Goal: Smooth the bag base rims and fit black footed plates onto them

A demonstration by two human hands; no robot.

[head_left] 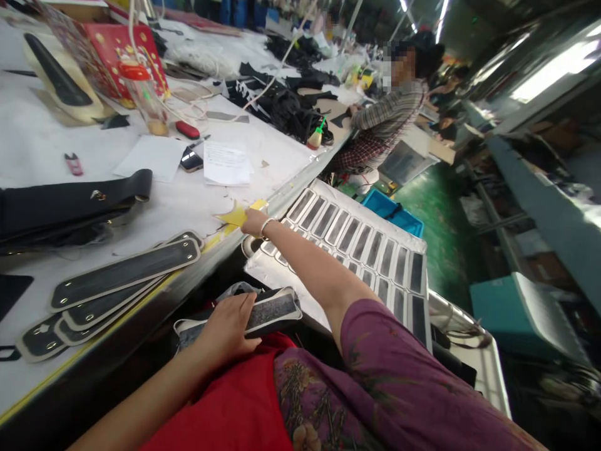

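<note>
My right hand reaches across to the table edge, its fingers closed on a yellow piece of thin sheet or tape. Low in the view, my left hand lies over a dark strip with a pale border on my lap, fingers wrapped across it and thumb apart. More dark strips lie under it, partly hidden. On the table to the left is a loose pile of long dark panels with pale edges and metal eyelets. Beside my right forearm, a white board carries rows of dark rectangular pieces with pale borders.
Papers, a phone, a clear jar with a red lid and a red box stand on the table. A co-worker sits farther along. A blue crate is on the green floor.
</note>
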